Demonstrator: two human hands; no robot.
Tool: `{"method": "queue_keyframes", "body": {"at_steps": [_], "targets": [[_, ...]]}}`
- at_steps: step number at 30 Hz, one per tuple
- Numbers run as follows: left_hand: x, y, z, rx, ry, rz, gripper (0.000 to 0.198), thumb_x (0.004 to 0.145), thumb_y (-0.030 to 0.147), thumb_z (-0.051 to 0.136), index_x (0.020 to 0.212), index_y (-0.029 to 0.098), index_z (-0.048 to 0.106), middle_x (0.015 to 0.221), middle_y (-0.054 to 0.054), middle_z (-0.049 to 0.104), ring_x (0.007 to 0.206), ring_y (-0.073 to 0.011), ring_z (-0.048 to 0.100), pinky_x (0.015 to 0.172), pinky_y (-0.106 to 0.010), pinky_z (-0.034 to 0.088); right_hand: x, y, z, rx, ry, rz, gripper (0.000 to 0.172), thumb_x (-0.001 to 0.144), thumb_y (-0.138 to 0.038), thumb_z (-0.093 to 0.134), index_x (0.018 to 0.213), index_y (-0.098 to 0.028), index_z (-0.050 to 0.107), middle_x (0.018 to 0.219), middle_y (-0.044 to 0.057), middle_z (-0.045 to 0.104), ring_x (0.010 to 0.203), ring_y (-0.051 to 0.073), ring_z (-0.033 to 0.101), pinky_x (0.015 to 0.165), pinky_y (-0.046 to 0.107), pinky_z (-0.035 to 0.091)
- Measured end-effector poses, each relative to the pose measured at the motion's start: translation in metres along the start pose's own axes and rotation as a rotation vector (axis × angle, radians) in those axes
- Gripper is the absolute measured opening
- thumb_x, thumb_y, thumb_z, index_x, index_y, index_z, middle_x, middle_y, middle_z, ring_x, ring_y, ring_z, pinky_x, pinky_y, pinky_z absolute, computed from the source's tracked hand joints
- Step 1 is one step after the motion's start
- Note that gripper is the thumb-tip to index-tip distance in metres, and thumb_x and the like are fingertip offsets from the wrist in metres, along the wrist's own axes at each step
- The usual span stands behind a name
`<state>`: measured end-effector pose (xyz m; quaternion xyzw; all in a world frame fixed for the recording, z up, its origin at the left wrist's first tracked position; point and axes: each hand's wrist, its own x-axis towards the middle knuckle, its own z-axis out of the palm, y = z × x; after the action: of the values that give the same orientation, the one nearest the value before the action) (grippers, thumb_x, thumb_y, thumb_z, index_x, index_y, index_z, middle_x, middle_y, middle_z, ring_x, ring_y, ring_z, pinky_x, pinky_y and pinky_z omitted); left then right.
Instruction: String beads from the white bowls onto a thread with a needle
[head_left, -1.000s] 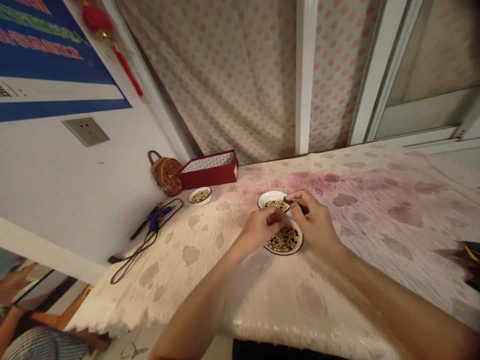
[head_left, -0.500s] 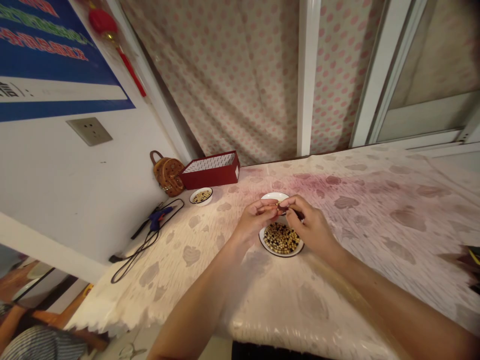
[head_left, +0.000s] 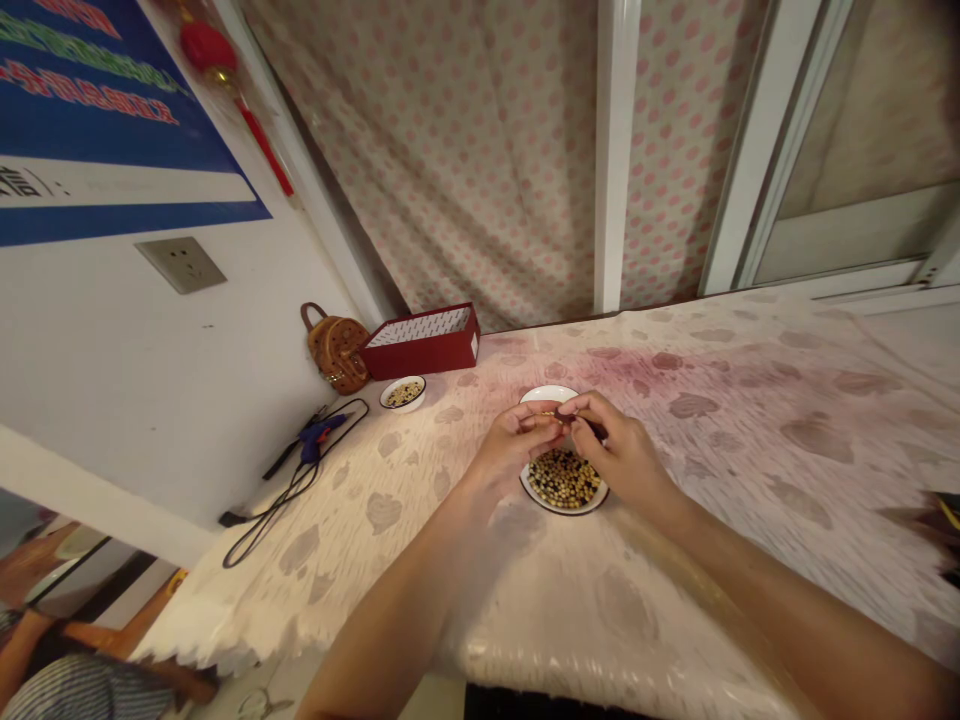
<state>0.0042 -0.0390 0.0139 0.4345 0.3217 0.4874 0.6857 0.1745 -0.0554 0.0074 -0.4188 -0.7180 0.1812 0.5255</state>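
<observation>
Both hands meet above a white dark-rimmed bowl (head_left: 525, 490) full of black, yellow and tan beads (head_left: 566, 478). My left hand (head_left: 514, 440) has its fingertips pinched together; what sits in them is too small to make out. My right hand (head_left: 615, 440) grips a small dark brown piece (head_left: 564, 416), its thumb and forefinger touching the left fingertips. More of something dark shows under the right fingers. Just behind the hands stands a second white bowl (head_left: 550, 392), its contents mostly hidden by them.
A third bowl (head_left: 403, 394) with beads stands to the left, near a dark red box (head_left: 424, 348) and a brown backpack-shaped bag (head_left: 337, 350). A blue glue gun (head_left: 319, 437) with its black cable lies by the wall. A person's striped clothing (head_left: 86, 690) shows at lower left.
Almost nothing differs. Both hands stay over the bowl, with only slight movement of the left fingers.
</observation>
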Motion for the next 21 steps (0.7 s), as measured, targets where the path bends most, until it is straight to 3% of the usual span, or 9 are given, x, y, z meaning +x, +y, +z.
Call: {"method": "queue_keyframes", "body": {"at_steps": [12,21], "targets": [[0.008,0.000,-0.004,0.028,0.093,0.096,0.043,0.062,0.023,0.094,0.099,0.014,0.073,0.093,-0.006,0.078,0.087,-0.0158,0.072,0.100,-0.037,0.051,0.000,-0.001,-0.001,0.006,0.012,0.025,0.014,0.092,-0.025,0.048,0.101,-0.024,0.059,0.088,0.003,0.077,0.076,0.021,0.073,0.070,0.033,0.051],[0.028,-0.007,-0.012,0.283,0.088,0.199,0.033,0.082,0.018,0.075,0.115,0.019,0.071,0.120,-0.011,0.073,0.105,-0.0209,0.071,0.097,-0.038,0.054,0.001,0.004,-0.001,-0.002,0.109,0.102,0.015,0.092,-0.027,0.049,0.101,-0.023,0.061,0.096,0.007,0.078,0.083,0.024,0.074,0.075,0.036,0.053]]}}
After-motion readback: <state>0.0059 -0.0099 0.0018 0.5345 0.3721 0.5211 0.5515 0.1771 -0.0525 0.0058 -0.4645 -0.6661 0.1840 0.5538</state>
